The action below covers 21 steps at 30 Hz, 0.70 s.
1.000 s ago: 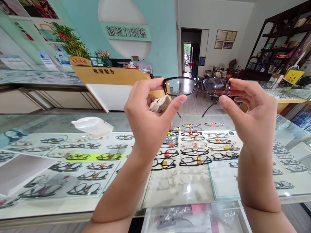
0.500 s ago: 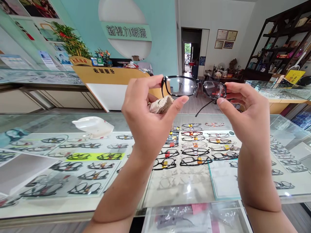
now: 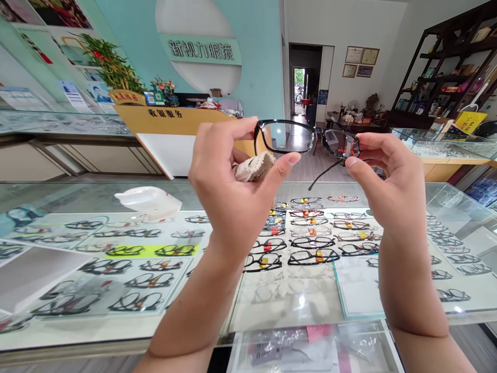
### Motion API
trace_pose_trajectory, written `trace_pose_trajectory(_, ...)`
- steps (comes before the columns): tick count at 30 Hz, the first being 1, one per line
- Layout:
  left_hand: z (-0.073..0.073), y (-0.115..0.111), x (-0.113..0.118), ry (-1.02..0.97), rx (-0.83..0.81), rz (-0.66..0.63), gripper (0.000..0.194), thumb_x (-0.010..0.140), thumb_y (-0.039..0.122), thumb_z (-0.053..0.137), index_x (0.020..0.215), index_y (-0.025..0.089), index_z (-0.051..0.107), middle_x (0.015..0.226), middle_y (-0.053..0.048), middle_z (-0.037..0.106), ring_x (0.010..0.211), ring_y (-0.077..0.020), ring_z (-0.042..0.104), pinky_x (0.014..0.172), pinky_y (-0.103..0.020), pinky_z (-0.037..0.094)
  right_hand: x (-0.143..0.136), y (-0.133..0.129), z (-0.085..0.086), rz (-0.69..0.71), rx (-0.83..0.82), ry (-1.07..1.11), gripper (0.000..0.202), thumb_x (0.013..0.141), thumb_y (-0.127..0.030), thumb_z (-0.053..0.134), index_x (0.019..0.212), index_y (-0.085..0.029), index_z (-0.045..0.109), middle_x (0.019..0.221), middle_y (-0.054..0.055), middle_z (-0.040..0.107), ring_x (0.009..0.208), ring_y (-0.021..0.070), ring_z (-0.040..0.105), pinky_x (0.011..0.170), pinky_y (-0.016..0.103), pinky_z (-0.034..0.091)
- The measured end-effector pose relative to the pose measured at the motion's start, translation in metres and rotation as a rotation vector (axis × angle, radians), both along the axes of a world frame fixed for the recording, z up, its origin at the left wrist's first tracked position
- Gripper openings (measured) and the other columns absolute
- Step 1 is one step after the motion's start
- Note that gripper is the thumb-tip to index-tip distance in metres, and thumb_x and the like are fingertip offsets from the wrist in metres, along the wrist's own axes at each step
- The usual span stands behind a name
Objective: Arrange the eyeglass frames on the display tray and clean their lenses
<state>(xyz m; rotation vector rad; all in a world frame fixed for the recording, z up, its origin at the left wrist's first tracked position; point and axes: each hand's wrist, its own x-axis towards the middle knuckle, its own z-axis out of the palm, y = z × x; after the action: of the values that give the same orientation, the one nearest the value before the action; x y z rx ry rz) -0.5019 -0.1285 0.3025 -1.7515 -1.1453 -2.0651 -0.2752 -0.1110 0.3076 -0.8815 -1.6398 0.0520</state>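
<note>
A pair of black-framed eyeglasses (image 3: 317,130) is held up above the counter, its lenses facing me, with red lettering on the right lens. My left hand (image 3: 229,181) grips the frame's left end with its fingers. A crumpled off-white cloth (image 3: 254,168) is tucked in that same hand, below the left lens. My right hand (image 3: 392,181) pinches the frame's right end between thumb and fingers. One dark temple arm (image 3: 325,175) angles down below the right lens.
Under the glass counter (image 3: 287,321) lie rows of eyeglasses (image 3: 312,257). A white curved object (image 3: 149,201) stands on the left side. An open drawer (image 3: 310,352) with plastic bags is nearest me. Farther off are a cashier desk (image 3: 171,150) and a dark shelf (image 3: 438,67).
Both hands and the eyeglasses have shifted slightly left. The glasses have turned a little, and the right lens looks lighter. My grip on them is the same.
</note>
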Motion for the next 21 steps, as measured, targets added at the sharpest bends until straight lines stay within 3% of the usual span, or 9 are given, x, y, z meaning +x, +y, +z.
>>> trace_pose_trajectory(6,-0.001,0.0,-0.001,-0.035,-0.087,-0.141,0.052,0.08,0.059,0.093,0.121,0.037,0.07,0.12,-0.005,0.073,0.107,-0.0291,0.073,0.059,-0.043,0.058,0.001,0.001,0.0,0.007,-0.01,-0.007,0.031,0.094,-0.03,0.071,0.125,-0.032,0.069,0.121,0.005,0.074,0.106,0.0244,0.072,0.095,0.046,0.062)
trace_pose_trajectory(11,0.002,-0.001,0.0,-0.01,-0.03,-0.028,0.047,0.078,0.057,0.095,0.113,0.035,0.073,0.116,-0.006,0.074,0.106,-0.0304,0.073,0.059,-0.043,0.059,-0.001,0.0,0.0,-0.008,-0.017,0.014,0.028,0.094,-0.031,0.072,0.122,-0.032,0.069,0.118,0.005,0.074,0.105,0.0245,0.072,0.095,0.047,0.062)
trace_pose_trajectory(14,0.005,0.002,-0.005,-0.016,-0.029,-0.037,0.046,0.077,0.06,0.095,0.109,0.034,0.075,0.114,-0.006,0.075,0.107,-0.0304,0.073,0.059,-0.04,0.058,-0.003,-0.003,0.002,0.01,0.012,0.025,0.028,0.095,-0.036,0.075,0.122,-0.032,0.069,0.116,0.005,0.073,0.107,0.0261,0.072,0.096,0.048,0.063)
trace_pose_trajectory(17,0.007,0.009,-0.017,-0.057,-0.113,-0.13,0.049,0.073,0.062,0.097,0.108,0.033,0.078,0.107,-0.003,0.076,0.081,-0.0234,0.073,0.047,-0.035,0.048,-0.008,-0.008,0.003,0.011,0.077,0.028,0.033,0.095,-0.044,0.078,0.124,-0.034,0.068,0.118,0.007,0.07,0.114,0.0299,0.071,0.098,0.051,0.063)
trace_pose_trajectory(21,0.008,0.015,-0.029,-0.086,-0.237,-0.23,0.052,0.071,0.062,0.098,0.11,0.032,0.079,0.103,-0.001,0.078,0.051,-0.0113,0.058,0.034,-0.031,0.027,-0.016,-0.016,0.003,-0.071,0.156,0.039,0.037,0.096,-0.05,0.078,0.128,-0.036,0.067,0.122,0.009,0.068,0.122,0.0342,0.068,0.099,0.056,0.064)
